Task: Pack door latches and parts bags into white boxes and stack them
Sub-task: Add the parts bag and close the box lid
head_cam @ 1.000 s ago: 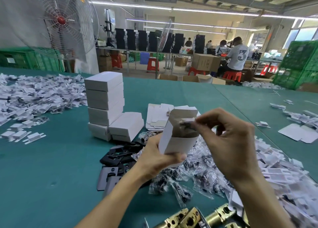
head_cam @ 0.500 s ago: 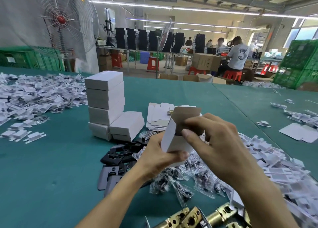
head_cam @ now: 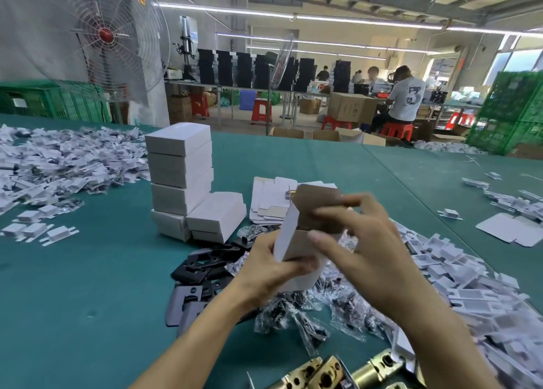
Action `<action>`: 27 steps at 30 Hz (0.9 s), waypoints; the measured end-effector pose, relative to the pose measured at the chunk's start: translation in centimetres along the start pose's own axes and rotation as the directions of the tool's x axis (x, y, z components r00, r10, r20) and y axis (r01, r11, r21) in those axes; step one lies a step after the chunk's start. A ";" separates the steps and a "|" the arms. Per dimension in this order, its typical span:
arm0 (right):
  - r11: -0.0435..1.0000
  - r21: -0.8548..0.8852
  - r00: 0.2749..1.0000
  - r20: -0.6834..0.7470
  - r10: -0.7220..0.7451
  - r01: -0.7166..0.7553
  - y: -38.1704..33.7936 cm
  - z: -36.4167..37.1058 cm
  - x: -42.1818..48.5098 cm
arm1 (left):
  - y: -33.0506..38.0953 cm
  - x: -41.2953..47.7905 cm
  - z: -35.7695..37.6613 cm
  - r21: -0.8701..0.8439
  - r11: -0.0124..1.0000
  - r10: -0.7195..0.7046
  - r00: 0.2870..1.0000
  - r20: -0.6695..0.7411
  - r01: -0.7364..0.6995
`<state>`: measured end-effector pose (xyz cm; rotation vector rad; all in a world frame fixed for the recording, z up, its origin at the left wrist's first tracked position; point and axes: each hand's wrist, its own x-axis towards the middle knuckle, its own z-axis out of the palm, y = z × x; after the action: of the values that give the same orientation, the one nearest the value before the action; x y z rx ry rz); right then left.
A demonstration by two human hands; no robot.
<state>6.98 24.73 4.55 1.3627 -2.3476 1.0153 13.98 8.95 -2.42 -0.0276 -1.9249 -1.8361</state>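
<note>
My left hand (head_cam: 269, 266) grips a small white box (head_cam: 289, 236) upright above the table, its brown-lined top flap (head_cam: 318, 197) standing open. My right hand (head_cam: 364, 241) is at the box's open top, thumb against the front wall and fingers stretched over the flap. What lies inside the box is hidden. Clear parts bags (head_cam: 311, 315) with dark hardware lie below the hands. Brass door latches (head_cam: 338, 372) lie at the near edge. A stack of shut white boxes (head_cam: 179, 180) stands to the left, with another box (head_cam: 216, 219) leaning at its foot.
Black strike plates (head_cam: 202, 268) lie left of the bags, flat unfolded box blanks (head_cam: 270, 200) behind the held box. Heaps of white plastic inserts (head_cam: 58, 165) cover the far left and the right side (head_cam: 470, 283) of the green table. People work at benches beyond.
My right hand has gone from pinching something at the box's mouth to reaching over its top flap. The box has stayed in my left hand, tilted slightly.
</note>
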 end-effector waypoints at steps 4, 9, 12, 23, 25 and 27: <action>0.952 0.306 0.973 -0.222 0.069 0.003 2.0 0.2 0.1 | 0.3 0.1 -0.3 -0.110 0.990 -0.087 0.996 -0.031 0.083; 0.815 0.579 0.998 -0.020 0.057 -0.035 2.6 1.9 -0.1 | 0.5 0.0 -0.4 -0.165 0.974 -0.157 0.988 -0.010 0.153; 0.770 0.633 0.997 0.054 0.061 -0.081 3.3 2.2 0.0 | 0.4 -0.1 -0.4 -0.117 0.977 -0.176 0.984 0.038 0.180; 0.832 0.502 0.968 0.197 0.156 -0.236 5.5 2.2 -0.3 | -1.0 0.3 -0.7 0.197 0.964 0.225 0.939 -0.259 -0.177; 0.862 0.456 0.969 0.199 0.146 -0.223 5.7 1.9 -0.4 | -1.2 0.2 -0.2 0.255 0.936 0.294 0.935 -0.196 -0.241; 0.878 0.429 0.970 0.202 0.136 -0.212 5.6 1.6 -0.3 | -1.2 0.0 0.0 0.275 0.930 0.293 0.942 -0.163 -0.242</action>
<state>2.66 25.69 0.68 1.4494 -2.4935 1.6412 13.55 8.85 -3.57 -0.0203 -1.8905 -1.3539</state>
